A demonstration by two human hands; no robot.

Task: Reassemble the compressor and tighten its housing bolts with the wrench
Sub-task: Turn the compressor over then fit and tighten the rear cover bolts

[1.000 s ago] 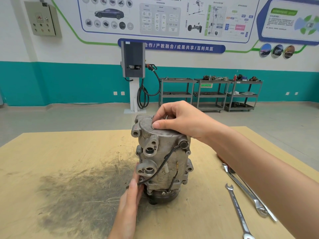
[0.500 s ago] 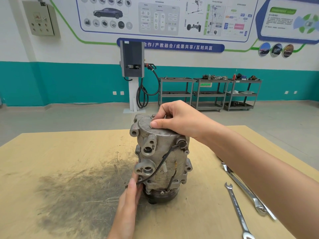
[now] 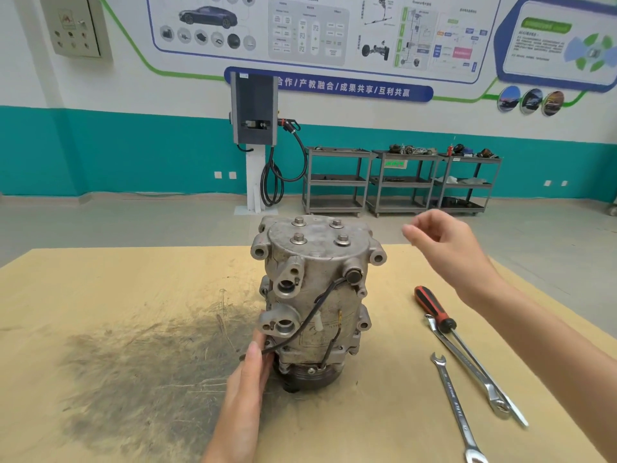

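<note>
The grey metal compressor (image 3: 317,295) stands upright on the wooden table (image 3: 100,295), pulley end down. Several housing bolts (image 3: 298,238) stick up from its round top cover. My left hand (image 3: 252,365) rests with straight fingers against the lower left side of the housing, beside a black wire. My right hand (image 3: 444,242) hovers in the air to the right of the top cover, fingers loosely curled, holding nothing. Two wrenches lie on the table at the right: a shorter one (image 3: 454,402) and a longer one (image 3: 467,365).
A red-and-black screwdriver (image 3: 434,309) lies across the longer wrench. A dark grimy smear (image 3: 143,369) covers the table left of the compressor. Beyond the table are a charging post (image 3: 255,128) and grey shelving carts (image 3: 400,182) along the teal wall.
My right hand has lifted off the compressor's top cover and moved away to the right, uncovering the bolts. The left hand stays against the housing.
</note>
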